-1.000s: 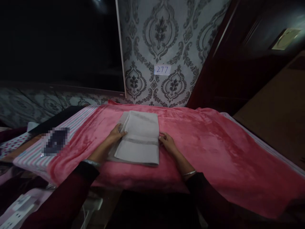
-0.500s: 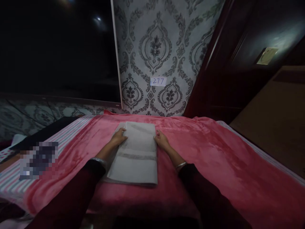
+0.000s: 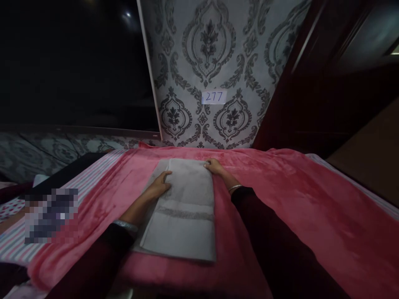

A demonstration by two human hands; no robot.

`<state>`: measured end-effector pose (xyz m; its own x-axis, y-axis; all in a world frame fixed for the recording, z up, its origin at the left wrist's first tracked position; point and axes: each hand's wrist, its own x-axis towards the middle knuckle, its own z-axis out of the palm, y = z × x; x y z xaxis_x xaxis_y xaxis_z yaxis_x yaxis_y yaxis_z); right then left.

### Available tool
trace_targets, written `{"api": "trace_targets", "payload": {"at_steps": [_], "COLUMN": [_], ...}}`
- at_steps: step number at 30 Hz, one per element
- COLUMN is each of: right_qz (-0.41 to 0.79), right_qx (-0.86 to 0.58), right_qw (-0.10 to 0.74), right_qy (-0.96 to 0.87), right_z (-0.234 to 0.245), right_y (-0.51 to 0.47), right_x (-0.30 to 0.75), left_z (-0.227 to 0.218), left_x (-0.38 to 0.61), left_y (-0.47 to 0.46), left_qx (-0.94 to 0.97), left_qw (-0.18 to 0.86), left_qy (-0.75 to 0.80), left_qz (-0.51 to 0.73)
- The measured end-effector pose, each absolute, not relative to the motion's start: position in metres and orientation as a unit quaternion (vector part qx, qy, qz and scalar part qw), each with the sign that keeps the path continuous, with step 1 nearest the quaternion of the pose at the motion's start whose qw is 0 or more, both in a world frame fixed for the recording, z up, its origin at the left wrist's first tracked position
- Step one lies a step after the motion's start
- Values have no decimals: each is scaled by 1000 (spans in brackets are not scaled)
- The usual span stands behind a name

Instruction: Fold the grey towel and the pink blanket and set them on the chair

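Observation:
A grey towel (image 3: 189,189), folded into a long rectangle with a darker band across its lower part, lies on a pink plush blanket (image 3: 280,216). Its lower layer sticks out along the left side. My left hand (image 3: 158,185) rests at the left edge of the top layer, thumb and index finger apart on the cloth; its other fingers are partly hidden. At the upper right corner, my right hand (image 3: 213,166) pinches the towel between thumb and fingers.
Striped cloth (image 3: 90,170) shows beyond the blanket on the left, with a blurred-out dark object (image 3: 51,216) on it. Behind stand a dark television screen (image 3: 77,66) and a patterned wall with a paper label (image 3: 214,97) reading 277. A brown panel (image 3: 374,141) borders the right.
My right hand has moved up along the towel's right edge to its upper corner. My left hand stays at the left edge, its thumb and index finger spread wider. The camera view has shifted slightly.

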<state>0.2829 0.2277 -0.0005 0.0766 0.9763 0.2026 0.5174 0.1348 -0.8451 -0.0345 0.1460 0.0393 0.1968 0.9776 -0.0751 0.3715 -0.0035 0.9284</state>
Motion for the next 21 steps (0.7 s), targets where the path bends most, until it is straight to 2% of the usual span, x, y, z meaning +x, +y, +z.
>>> {"api": "trace_targets", "payload": {"at_steps": [4, 7, 9, 11, 14, 17, 21], "right_qz": [290, 293, 295, 301, 307, 306, 309], "right_qx": [-613, -615, -610, -604, -597, -587, -574], "right_qw": [414, 420, 427, 434, 445, 458, 472], "right_qy": [-607, -600, -598, -597, -593, -592, -594], "right_z": [-10, -13, -12, -11, -9, -8, -8], "right_y": [230, 228, 225, 223, 221, 219, 220], "right_x": [293, 295, 294, 294, 294, 294, 294], "left_z": [43, 45, 48, 52, 51, 38, 14], "left_x": [-31, -39, -45, -48, -39, -17, 9], "left_y": [145, 142, 130, 105, 45, -19, -61], "left_qx": [604, 599, 625, 685, 806, 917, 953], "left_qw": [487, 471, 393, 246, 47, 17, -27], "left_qy": [529, 548, 580, 597, 498, 302, 244], "left_qz": [344, 345, 344, 338, 317, 259, 178]}}
